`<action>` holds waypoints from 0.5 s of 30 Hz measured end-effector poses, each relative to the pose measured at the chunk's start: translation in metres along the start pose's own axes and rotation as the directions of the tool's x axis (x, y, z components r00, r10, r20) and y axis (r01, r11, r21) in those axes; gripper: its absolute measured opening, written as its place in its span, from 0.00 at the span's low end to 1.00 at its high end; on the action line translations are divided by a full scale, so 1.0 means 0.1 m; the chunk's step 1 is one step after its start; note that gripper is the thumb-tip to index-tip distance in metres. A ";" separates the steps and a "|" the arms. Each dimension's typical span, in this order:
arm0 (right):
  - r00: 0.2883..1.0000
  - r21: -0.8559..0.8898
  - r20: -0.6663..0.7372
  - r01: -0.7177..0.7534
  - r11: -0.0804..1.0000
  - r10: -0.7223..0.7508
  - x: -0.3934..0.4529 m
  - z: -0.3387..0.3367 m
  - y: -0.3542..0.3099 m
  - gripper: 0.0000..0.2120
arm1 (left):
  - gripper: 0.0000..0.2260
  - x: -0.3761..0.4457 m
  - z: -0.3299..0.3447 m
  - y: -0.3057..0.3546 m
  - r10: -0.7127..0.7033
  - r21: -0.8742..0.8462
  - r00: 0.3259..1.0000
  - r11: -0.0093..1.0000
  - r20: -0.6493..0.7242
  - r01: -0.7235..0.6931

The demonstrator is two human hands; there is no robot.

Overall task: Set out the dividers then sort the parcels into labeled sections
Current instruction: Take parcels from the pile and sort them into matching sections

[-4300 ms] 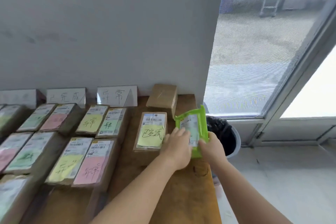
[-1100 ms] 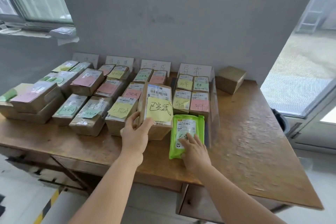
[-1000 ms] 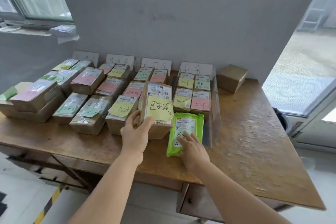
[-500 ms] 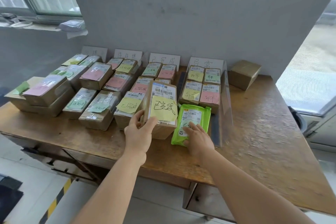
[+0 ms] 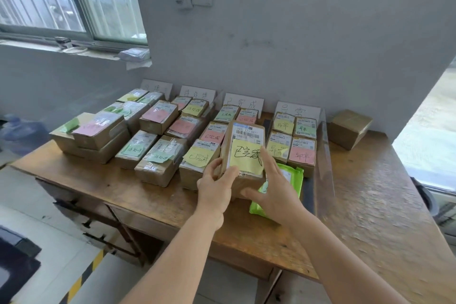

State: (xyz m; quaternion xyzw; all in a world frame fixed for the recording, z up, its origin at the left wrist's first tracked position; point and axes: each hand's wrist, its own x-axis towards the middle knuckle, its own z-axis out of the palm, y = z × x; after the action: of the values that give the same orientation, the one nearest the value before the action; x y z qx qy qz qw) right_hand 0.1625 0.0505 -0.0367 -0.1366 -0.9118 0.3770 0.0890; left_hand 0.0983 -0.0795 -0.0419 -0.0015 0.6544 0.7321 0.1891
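A brown box with a yellow handwritten note (image 5: pixel 246 155) stands tilted in the third row from the left on the wooden table (image 5: pixel 370 205). My left hand (image 5: pixel 217 187) grips its left front corner, thumb on top. The straight fingers of my right hand (image 5: pixel 274 187) lie against the box's right side, the thumb at its front. A green parcel (image 5: pixel 294 175) lies flat on the table, partly under my right hand. Paper label cards (image 5: pixel 244 102) lean on the wall behind several rows of noted boxes. A clear divider (image 5: pixel 325 155) stands right of the rightmost row.
One loose brown box (image 5: pixel 350 128) sits at the back right, beyond the divider. Stacked boxes (image 5: pixel 91 135) fill the table's left end. A dark bin (image 5: pixel 429 200) stands beside the table's right edge. The wall runs directly behind the rows.
My right hand has left the green parcel and moved onto the right side of the yellow-noted box. My left hand has kept its grip on the box. The view has tilted up.
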 end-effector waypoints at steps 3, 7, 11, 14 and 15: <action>0.998 0.044 -0.061 0.026 0.999 -0.023 0.05 -0.04 -0.11 0.43 | 0.21 0.03 0.02 0.12 0.027 -0.013 1.000 1.000 0.014 -0.026; 0.992 0.059 -0.119 0.045 0.997 -0.038 0.25 -0.14 -0.18 0.40 | 0.10 0.19 0.05 0.35 0.028 0.013 0.997 1.000 0.075 -0.029; 0.992 0.079 -0.115 0.059 0.995 -0.050 0.62 -0.23 -0.21 0.38 | 0.10 0.51 0.07 0.63 0.027 0.021 0.992 0.999 0.124 -0.029; 0.991 0.111 -0.128 0.049 0.993 -0.035 0.99 -0.24 -0.22 0.36 | 0.11 0.85 0.09 0.80 0.068 0.139 0.992 0.987 0.106 -0.083; 0.991 0.125 -0.129 0.038 0.991 -0.022 1.11 -0.24 -0.22 0.35 | 0.12 0.98 0.10 0.84 0.080 0.208 0.992 0.973 0.100 -0.100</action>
State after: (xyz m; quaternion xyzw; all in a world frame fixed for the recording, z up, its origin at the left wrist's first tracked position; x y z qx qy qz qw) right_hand 0.0595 0.0867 0.0030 -0.1405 -0.8805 0.4232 0.1610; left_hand -0.0133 -0.0493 0.0152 0.0817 0.7191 0.6650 0.1842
